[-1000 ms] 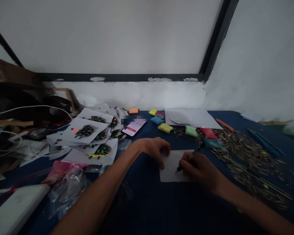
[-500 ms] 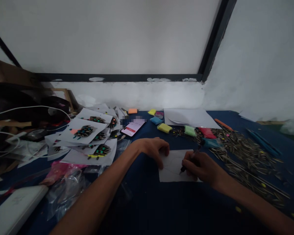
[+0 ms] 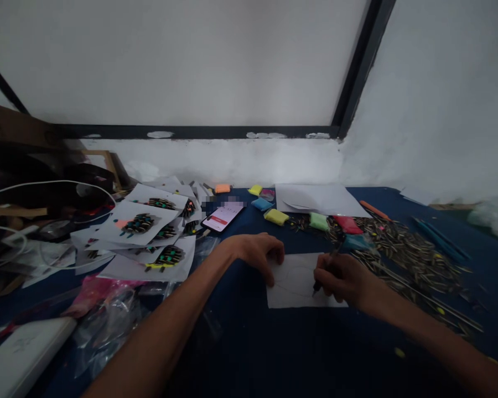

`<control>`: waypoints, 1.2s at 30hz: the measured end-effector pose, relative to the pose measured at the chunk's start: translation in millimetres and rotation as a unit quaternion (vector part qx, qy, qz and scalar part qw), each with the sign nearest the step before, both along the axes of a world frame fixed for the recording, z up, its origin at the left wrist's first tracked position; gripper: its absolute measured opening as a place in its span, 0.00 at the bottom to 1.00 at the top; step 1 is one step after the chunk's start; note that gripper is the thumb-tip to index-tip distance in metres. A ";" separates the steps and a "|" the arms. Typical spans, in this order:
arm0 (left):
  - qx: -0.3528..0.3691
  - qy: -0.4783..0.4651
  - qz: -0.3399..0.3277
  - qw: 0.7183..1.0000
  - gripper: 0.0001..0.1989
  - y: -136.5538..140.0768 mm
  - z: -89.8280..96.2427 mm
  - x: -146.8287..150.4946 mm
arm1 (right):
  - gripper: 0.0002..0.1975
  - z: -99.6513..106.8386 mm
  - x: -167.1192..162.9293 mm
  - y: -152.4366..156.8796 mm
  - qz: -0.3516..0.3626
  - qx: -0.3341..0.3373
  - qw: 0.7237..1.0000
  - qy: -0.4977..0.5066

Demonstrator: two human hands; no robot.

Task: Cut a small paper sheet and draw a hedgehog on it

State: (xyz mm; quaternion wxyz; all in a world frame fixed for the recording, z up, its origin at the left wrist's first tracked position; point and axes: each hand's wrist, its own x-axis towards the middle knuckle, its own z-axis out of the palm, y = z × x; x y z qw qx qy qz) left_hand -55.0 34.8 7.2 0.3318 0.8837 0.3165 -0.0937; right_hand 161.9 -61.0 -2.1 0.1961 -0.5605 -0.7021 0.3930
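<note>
Since the small sheet of paper point(image 3: 294, 296) is lying loose on the blue table point(image 3: 240, 342), near side and a bit right of the middle, slipping is what I'm worrying about first. The right hand point(image 3: 343, 279) is pinching a dark pen point(image 3: 317, 285) in a narrow grip, tip down at the sheet's right part, by some faint curved lines. The left hand point(image 3: 258, 251) is arching over the left edge, thumb and fingers fairly wide apart, not gripping anything, and I can't tell how hard it's pressing. If it's only resting lightly, a firm pen stroke could be dragging the sheet and bending the line. The right hand is also covering the right edge, so smudging could be happening if the marks are smearing easily. Further right, the striped seeds point(image 3: 415, 254) are lying loose near the right forearm, so a wide elbow swing could be scattering them. Over on the left, the seed-covered cards point(image 3: 143, 224) are overlapping messily, so a bump from the left arm could be sending them sliding.
</note>
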 end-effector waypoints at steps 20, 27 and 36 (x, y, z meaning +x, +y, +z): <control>0.009 0.006 -0.007 1.000 0.28 -1.8 4.0 1.1 | 0.15 10.3 9.9 3.2 0.006 0.022 0.997 -0.075; 0.003 0.000 -0.002 1.000 0.27 -2.9 5.4 0.4 | 0.13 11.5 10.8 3.6 -0.013 0.033 0.997 -0.070; 0.001 0.003 -0.001 1.000 0.27 -3.0 5.2 0.6 | 0.12 6.6 15.6 7.8 -0.024 0.047 0.997 -0.058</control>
